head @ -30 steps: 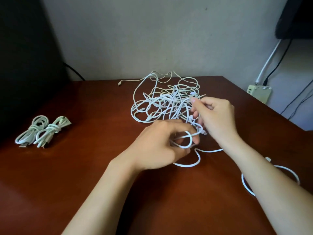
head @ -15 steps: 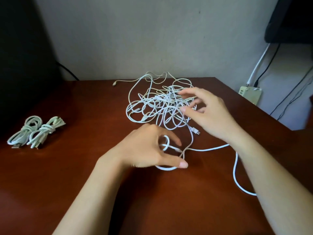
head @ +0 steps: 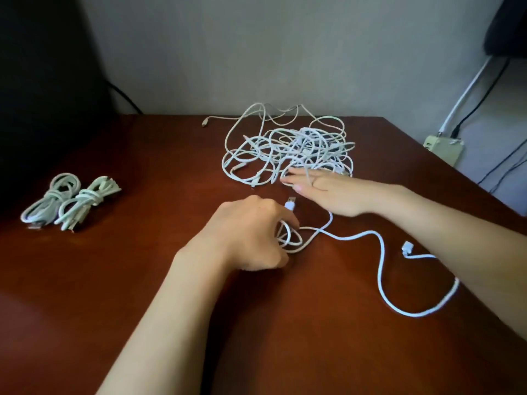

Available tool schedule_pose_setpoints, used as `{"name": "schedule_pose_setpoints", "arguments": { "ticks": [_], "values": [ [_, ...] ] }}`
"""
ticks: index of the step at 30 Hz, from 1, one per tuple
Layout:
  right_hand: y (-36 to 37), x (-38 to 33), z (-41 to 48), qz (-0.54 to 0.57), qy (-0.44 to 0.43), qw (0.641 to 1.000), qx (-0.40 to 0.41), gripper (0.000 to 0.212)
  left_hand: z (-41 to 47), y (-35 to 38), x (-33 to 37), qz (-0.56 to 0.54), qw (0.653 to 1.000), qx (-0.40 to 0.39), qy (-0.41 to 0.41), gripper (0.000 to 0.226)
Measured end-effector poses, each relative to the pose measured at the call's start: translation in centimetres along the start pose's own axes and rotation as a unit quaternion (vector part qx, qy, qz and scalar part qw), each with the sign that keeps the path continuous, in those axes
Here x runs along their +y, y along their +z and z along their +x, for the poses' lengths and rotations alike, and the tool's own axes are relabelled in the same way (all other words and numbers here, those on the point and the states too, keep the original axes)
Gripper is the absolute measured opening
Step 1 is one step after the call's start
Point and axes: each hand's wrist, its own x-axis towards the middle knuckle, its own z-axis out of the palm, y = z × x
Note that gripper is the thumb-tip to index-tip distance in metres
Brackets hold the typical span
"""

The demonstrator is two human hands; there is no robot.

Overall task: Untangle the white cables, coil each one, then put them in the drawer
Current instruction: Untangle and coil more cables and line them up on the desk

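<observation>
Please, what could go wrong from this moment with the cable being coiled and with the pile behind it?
1. Only the left hand grips the small coil; its loops look loose and may spring open.
2. The cable's long tail runs over the table and under the right forearm, which could drag it.
3. A strand of the tangled pile seems to cross the right hand's fingers; lifting there might tighten knots.

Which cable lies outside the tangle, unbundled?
The cable gripped by the left hand, trailing toward the right forearm; two bundles are coiled, the rest form the tangle.
</observation>
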Motion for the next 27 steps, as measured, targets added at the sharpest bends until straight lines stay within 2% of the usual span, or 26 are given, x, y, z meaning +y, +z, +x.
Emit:
{"name": "schedule_pose_setpoints", "arguments": {
  "ticks": [2, 7, 14, 18, 22, 24, 27],
  "values": [
    [0.4, 0.1, 1.6, -0.009, 0.032, 0.999, -0.01, 0.048, 0.1, 0.1, -0.7, 0.001, 1.0, 0.017, -0.018, 0.052],
    [0.5, 1.2, 5.9, -0.058, 0.04, 0.998, -0.002, 0.058, 0.5, 0.5, -2.0, 0.025, 0.996, 0.062, -0.062, 0.05],
    [0.0, 1.7, 9.1, -0.058, 0.097, 0.993, 0.029, 0.052, 0.7, 0.8, -2.7, 0.044, 0.99, 0.099, -0.091, 0.049],
    [-0.6, 0.7, 7.4, -0.024, 0.076, 0.993, 0.09, 0.059, 0.8, 1.0, -2.7, 0.07, 0.986, 0.116, -0.095, 0.046],
    [-3.2, -1.0, 4.4, -0.011, 0.042, 0.995, 0.089, 0.067, 0.7, 1.0, -2.7, 0.079, 0.984, 0.124, -0.102, 0.045],
    [-5.3, -2.2, 2.1, -0.013, 0.057, 0.994, 0.093, 0.061, 0.6, 1.0, -2.8, 0.07, 0.984, 0.122, -0.11, 0.048],
    [-7.3, -4.0, -2.0, 0.018, 0.068, 0.991, 0.117, 0.039, 0.6, 1.0, -2.8, 0.064, 0.984, 0.118, -0.117, 0.049]
  ]
}}
